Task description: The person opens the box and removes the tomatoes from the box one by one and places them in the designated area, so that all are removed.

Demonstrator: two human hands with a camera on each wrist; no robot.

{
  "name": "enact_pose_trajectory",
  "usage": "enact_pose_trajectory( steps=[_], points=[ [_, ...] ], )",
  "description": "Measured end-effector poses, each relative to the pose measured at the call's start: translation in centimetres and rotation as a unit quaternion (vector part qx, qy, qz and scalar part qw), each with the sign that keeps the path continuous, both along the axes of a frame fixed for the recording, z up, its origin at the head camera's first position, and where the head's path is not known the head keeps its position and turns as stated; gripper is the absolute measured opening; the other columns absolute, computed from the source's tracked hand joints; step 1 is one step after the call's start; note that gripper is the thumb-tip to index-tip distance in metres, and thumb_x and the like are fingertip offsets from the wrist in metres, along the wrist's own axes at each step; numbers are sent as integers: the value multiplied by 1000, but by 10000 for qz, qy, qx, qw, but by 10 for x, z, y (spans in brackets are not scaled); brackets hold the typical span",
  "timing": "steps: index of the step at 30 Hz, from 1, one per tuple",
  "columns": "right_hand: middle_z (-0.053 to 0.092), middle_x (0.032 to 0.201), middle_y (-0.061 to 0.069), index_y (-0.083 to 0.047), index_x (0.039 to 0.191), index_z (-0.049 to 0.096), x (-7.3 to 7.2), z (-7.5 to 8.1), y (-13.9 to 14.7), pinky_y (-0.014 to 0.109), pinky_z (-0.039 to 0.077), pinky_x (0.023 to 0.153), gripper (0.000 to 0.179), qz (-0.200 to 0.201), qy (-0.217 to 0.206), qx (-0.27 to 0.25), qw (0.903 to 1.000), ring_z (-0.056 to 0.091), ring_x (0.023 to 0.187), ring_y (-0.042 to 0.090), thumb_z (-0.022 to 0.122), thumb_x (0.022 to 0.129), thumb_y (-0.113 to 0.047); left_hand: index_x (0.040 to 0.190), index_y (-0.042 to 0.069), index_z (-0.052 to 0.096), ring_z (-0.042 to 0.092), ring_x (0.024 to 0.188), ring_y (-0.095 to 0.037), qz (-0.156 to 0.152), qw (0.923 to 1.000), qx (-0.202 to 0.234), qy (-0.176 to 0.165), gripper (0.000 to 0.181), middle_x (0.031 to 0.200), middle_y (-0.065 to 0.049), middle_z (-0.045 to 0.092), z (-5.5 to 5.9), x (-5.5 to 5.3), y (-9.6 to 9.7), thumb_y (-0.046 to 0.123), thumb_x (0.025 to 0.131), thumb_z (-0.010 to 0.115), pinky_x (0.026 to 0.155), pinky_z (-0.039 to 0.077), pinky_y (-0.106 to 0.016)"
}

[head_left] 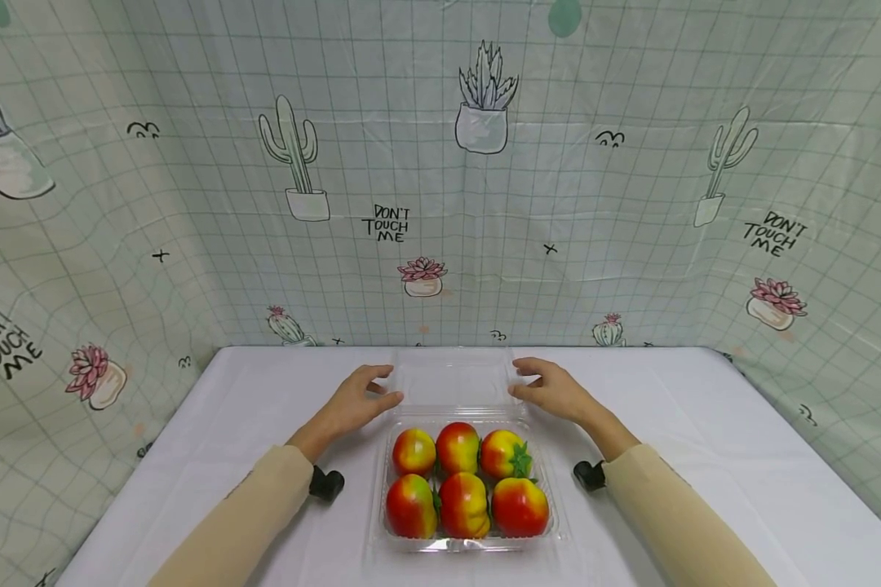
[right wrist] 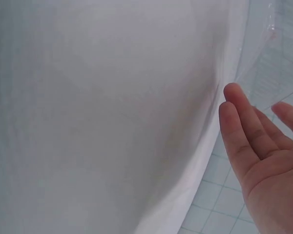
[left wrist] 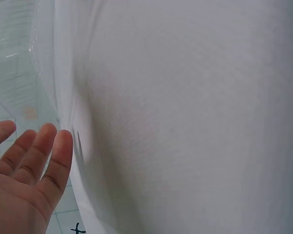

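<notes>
A clear plastic clamshell box (head_left: 470, 545) lies open on the table, holding several red-and-yellow fruits (head_left: 458, 448) in two rows. Green leaves show on one fruit in the back row. The transparent lid (head_left: 455, 383) is folded back toward the rear wall. My left hand (head_left: 357, 399) is at the lid's left side, its fingers spread and slightly bent. At the lid's right side is my right hand (head_left: 555, 390), fingers likewise loosely bent. Whether either hand's fingertips touch the lid edge, I cannot tell. Both wrist views show the palms and fingers with nothing gripped.
A white cloth covers the table (head_left: 668, 522). Behind and on both sides hangs a checked curtain (head_left: 558, 187) printed with potted cacti, meeting the table's far edge just past the lid. Each wrist carries a small black device (head_left: 327, 485).
</notes>
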State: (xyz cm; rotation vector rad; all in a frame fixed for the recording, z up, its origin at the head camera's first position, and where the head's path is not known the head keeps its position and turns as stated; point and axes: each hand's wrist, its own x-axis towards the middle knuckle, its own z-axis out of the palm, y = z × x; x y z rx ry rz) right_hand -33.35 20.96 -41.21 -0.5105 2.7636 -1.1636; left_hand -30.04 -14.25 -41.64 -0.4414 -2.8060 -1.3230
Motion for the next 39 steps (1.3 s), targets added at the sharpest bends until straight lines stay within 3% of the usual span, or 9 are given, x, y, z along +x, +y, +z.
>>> enact_pose_trajectory(
  steps=[10,19,25,31,39],
  points=[
    [52,134,20,-1,137,47,11,6,3,41,56,83,58,54,235,114,9996,61,105,29,62,92,-34,139,4,47,55,113,-30,-125,9998,-180,-32,60,137,-14,47,6,10,-1,35,91,64,89,53,-42],
    [50,136,19,0,137,47,30,14,5,48,51,92,58,110,745,179,9970,57,113,33,61,93,-35,138,6,49,57,113,-29,-129,9995,-186,225,56,137,-13,47,11,25,-2,34,91,65,90,53,-44],
    [51,136,17,-3,137,48,45,19,8,50,48,94,56,134,1119,137,9935,56,114,33,62,93,-36,135,6,52,57,111,-29,-240,9984,73,498,51,134,-13,49,15,39,1,29,92,64,91,52,-43],
    [54,133,15,-8,135,51,61,23,3,50,49,94,51,179,1367,-25,9904,57,111,33,63,93,-34,129,6,56,58,109,-31,34,9965,252,797,43,128,-12,53,17,56,1,23,91,66,88,54,-41],
    [57,130,9,-10,133,53,79,22,-2,49,50,93,49,342,1609,-162,9862,59,108,30,63,93,-35,127,9,58,58,108,-29,128,9962,375,777,40,125,-8,56,11,75,0,23,90,67,87,55,-38]
  ],
)
